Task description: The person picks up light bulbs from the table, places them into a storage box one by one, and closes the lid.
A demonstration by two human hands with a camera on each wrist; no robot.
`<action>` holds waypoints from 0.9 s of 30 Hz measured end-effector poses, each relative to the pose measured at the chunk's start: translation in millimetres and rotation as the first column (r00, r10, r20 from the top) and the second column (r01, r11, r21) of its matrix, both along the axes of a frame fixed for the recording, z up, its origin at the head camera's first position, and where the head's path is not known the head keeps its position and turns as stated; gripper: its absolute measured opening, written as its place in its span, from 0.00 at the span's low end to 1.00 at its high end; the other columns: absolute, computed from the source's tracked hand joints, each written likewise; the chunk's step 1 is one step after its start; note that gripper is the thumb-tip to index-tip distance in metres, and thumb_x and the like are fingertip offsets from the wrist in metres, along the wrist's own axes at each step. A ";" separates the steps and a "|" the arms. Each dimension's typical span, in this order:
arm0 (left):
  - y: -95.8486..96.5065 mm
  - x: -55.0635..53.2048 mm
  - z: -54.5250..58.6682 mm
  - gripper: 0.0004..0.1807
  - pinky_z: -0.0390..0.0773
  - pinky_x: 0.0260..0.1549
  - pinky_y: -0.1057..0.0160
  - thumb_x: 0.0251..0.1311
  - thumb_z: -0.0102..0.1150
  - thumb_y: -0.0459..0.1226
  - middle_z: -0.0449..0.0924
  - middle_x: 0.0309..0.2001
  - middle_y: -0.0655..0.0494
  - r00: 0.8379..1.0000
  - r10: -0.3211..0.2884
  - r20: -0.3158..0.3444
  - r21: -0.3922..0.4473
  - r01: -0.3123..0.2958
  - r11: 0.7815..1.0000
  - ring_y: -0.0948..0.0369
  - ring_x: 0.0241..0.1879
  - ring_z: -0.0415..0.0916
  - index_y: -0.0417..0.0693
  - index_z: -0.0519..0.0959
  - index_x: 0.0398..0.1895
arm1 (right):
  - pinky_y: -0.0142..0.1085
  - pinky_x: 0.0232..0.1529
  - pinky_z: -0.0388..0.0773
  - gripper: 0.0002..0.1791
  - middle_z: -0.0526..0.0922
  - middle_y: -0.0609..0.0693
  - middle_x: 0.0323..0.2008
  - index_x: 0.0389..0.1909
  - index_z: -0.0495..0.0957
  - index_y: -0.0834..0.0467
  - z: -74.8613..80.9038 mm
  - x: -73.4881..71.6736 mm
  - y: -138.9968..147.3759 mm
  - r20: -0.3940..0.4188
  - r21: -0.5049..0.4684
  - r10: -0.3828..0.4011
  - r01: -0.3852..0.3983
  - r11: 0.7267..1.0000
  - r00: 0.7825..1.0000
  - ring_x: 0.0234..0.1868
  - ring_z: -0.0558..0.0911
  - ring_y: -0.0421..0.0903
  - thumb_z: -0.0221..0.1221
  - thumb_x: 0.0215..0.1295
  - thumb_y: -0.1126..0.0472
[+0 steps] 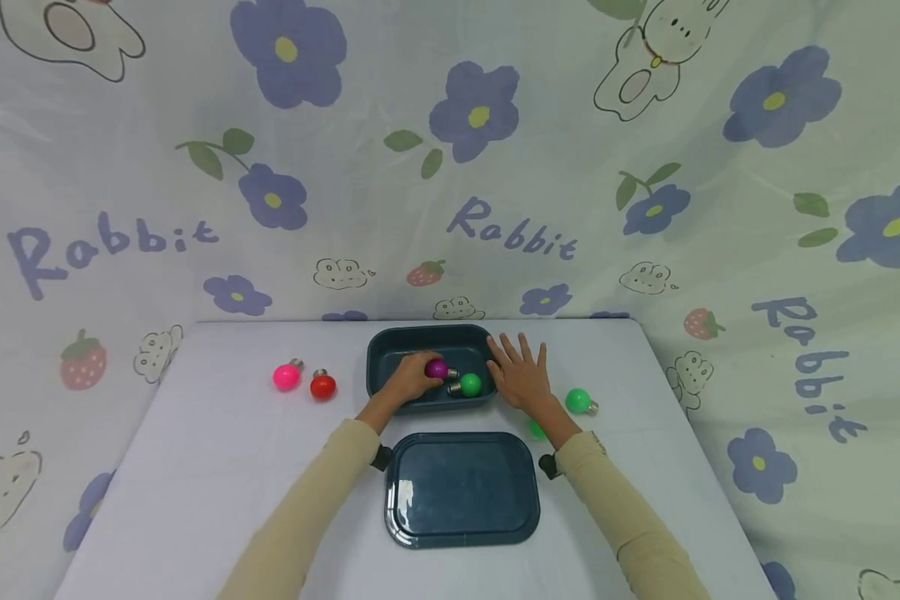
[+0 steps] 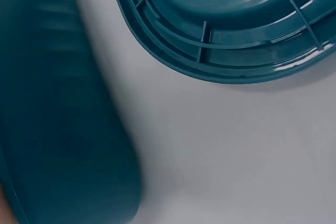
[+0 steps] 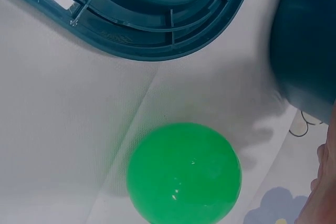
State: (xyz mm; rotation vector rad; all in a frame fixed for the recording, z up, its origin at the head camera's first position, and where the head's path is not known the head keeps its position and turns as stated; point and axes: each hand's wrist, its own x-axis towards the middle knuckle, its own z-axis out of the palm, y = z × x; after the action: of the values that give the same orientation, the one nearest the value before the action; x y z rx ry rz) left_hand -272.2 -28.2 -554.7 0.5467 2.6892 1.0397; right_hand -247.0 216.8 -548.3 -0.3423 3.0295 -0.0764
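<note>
Left hand's got a purple bulb pinched inside the dark blue bin, right by a green bulb. Right hand's spread out against the bin's right end, lid lying nearby.

Both arms extended forward, left hand in a grip, fingers curled, right hand with fingers straight and spread apart
</note>
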 end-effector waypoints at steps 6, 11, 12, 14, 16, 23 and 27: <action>1.4 3.4 2.9 0.28 0.74 0.58 0.49 0.59 0.69 0.31 0.74 0.62 0.37 1.000 -0.001 0.008 -0.003 0.001 1.000 0.44 0.61 0.73 0.36 0.74 0.63 | 0.66 0.70 0.34 0.31 0.49 0.49 0.79 0.81 0.43 0.42 -0.4 0.8 -0.5 0.009 0.004 -0.003 0.003 1.000 1.000 0.78 0.42 0.58 0.29 0.81 0.42; 0.1 5.2 6.2 0.29 0.73 0.59 0.48 0.59 0.69 0.32 0.73 0.63 0.38 1.000 0.006 0.030 -0.006 -0.006 1.000 0.44 0.62 0.72 0.37 0.74 0.64 | 0.66 0.70 0.34 0.31 0.49 0.49 0.79 0.81 0.43 0.43 -1.0 1.2 -0.1 -0.004 0.008 -0.001 0.001 1.000 1.000 0.78 0.43 0.58 0.30 0.81 0.42; -0.5 5.6 6.9 0.30 0.73 0.59 0.48 0.59 0.69 0.32 0.73 0.63 0.38 0.999 0.011 0.036 -0.005 -0.011 1.000 0.44 0.62 0.72 0.37 0.73 0.65 | 0.66 0.70 0.34 0.31 0.49 0.49 0.79 0.81 0.43 0.43 -1.2 1.2 0.0 -0.005 0.008 -0.002 0.002 1.000 1.000 0.78 0.43 0.58 0.30 0.81 0.42; -2.4 5.5 7.6 0.30 0.73 0.59 0.48 0.59 0.69 0.33 0.73 0.63 0.38 0.999 0.017 0.041 -0.007 -0.017 1.000 0.44 0.62 0.72 0.38 0.73 0.65 | 0.66 0.70 0.34 0.31 0.49 0.49 0.79 0.81 0.44 0.43 -1.7 1.3 0.5 -0.009 0.008 -0.001 0.001 1.000 1.000 0.78 0.44 0.59 0.30 0.81 0.42; -4.9 5.3 7.7 0.30 0.73 0.59 0.47 0.60 0.69 0.34 0.73 0.63 0.39 0.999 0.023 0.043 -0.013 -0.023 1.000 0.44 0.62 0.72 0.39 0.73 0.66 | 0.66 0.70 0.33 0.31 0.47 0.48 0.79 0.81 0.42 0.42 -1.7 1.8 0.7 0.004 0.009 -0.005 0.005 1.000 1.000 0.78 0.42 0.58 0.29 0.81 0.41; -15.7 6.1 15.6 0.31 0.68 0.63 0.46 0.61 0.69 0.37 0.72 0.65 0.40 0.999 0.026 0.020 0.031 -0.027 0.999 0.45 0.65 0.69 0.41 0.72 0.67 | 0.67 0.70 0.33 0.31 0.49 0.50 0.79 0.81 0.45 0.44 -0.7 4.2 2.0 -0.003 -0.008 0.004 -0.004 1.000 1.000 0.78 0.41 0.58 0.31 0.81 0.42; -24.8 8.6 21.7 0.30 0.68 0.63 0.46 0.62 0.68 0.37 0.74 0.64 0.41 0.999 0.021 -0.031 0.070 -0.019 0.997 0.46 0.64 0.70 0.40 0.73 0.67 | 0.67 0.70 0.34 0.31 0.49 0.49 0.79 0.81 0.45 0.44 -0.3 5.5 2.5 -0.013 0.000 0.006 -0.006 1.000 1.000 0.78 0.44 0.59 0.31 0.81 0.42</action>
State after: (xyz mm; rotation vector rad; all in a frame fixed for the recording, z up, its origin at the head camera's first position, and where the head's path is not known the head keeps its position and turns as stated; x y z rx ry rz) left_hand -263.6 -53.0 -533.0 0.5544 2.7000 1.1437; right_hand -241.5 219.3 -548.6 -0.3539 3.0414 -0.0738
